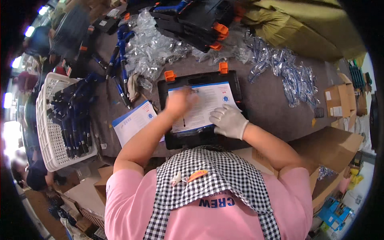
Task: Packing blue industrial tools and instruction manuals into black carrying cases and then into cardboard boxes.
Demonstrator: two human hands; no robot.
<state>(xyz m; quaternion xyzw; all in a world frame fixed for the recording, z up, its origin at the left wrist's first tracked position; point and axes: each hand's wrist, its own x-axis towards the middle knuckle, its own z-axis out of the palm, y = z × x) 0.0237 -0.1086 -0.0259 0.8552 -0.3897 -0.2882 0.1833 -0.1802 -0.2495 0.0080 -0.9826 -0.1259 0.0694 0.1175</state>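
A black plastic case [172, 141] with orange latches lies on the table in front of me. Printed white sheets with blue edges [200, 116] rest on top of it. Over their left part is my bare left hand [181, 105], smeared by motion, so its grip cannot be made out. My right hand [229, 121], in a pale grey glove, lies flat with fingers stretched across the sheets' right edge. Left of the case sits another pile of similar papers [134, 124], partly covered by my left forearm.
A white plastic basket [46, 120] of blue-and-black tools stands at the left. More such tools [120, 60] lie near clear plastic bags [146, 48]. Stacked black cases [192, 24] stand at the back. Blue-tinted bagged pieces [296, 80] and cardboard boxes [338, 100] are at the right.
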